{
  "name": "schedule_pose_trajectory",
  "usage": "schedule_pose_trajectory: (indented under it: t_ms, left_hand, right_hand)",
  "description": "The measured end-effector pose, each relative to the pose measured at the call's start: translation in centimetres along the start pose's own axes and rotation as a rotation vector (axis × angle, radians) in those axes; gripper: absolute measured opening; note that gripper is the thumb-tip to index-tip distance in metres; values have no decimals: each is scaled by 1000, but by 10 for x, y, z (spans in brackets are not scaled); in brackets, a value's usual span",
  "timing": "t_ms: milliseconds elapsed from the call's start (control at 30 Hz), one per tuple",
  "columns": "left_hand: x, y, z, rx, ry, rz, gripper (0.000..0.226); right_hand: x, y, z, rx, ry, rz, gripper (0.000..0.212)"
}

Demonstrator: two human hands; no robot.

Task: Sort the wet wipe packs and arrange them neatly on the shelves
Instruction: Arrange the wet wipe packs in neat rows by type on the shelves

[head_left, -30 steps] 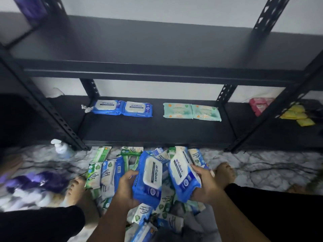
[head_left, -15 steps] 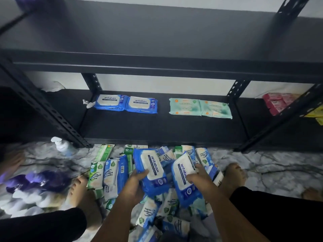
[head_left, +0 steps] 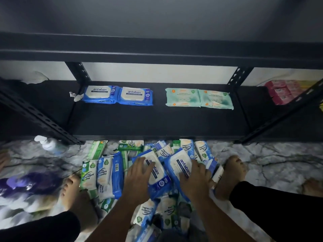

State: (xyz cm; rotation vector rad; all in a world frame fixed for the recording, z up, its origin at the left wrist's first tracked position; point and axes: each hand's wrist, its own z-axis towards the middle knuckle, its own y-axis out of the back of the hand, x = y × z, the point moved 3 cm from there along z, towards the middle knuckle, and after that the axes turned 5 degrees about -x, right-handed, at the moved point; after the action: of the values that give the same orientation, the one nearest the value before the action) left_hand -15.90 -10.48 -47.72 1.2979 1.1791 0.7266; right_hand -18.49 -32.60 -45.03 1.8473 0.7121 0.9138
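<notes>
First, lower shelf [head_left: 139,119]: a black board well beyond the fingertips, holding four packs in one row along its back.
Shelf, beyond the left fingers: two blue packs [head_left: 100,93] touching side by side, each with a white lid that reads "antabax"; the small print is too fine to read. A crumpled white tissue [head_left: 76,96] touches the left one.
Shelf, beyond the right fingers: two mint-green packs [head_left: 182,97] touching side by side, with orange dots; the wording is blurred.
Shelf, far right of the right fingers: pink packs [head_left: 283,91] stacked behind the upright, labels unreadable.
Left hand [head_left: 138,173]: its fingers [head_left: 145,163] are bent over the lid and left edge of the left antabax pack [head_left: 157,173], holding it just above the heap.
Right hand [head_left: 194,179]: the thumb lies on the face of the right antabax pack [head_left: 181,165] and the fingers wrap its right edge.
Held labels: "antabax" runs lengthwise in dark letters on both white lids.
Floor pile [head_left: 104,172]: loose packs under and around both hands, blue-and-white and green-and-white. The wording reads partly as "Fragrance… Antibacterial Wipes" and "Pure Antibacterial", and a barcode faces up just left of the left fingers.
Left of the left fingers: a white pump bottle [head_left: 47,144] on the marble floor [head_left: 262,158].
Feet: bare, one on each side of the pile.
</notes>
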Motion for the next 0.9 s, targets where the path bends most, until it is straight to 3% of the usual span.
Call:
schedule_pose_trajectory:
  t_ms: [67,133,367,533,700,900]
  left_hand:
    - [1,2,10,165,-131,143,118]
    - [0,7,20,260,-200,294,118]
    - [5,14,53,314,-320,474,118]
    - [-1,12,54,307,-397,547,108]
    - [8,38,48,321,-251,465,95]
    - [31,89,44,212,-118,427,84]
  right_hand:
    - [2,-9,0,87,-21,6,94]
    - [0,-16,0,150,-43,-13,108]
    - [1,-14,7,201,5,-92,132]
    - [13,3,15,171,125,-140,118]
    - [28,28,10,145,247,-222,102]
    - [60,63,16,31,325,-192,78]
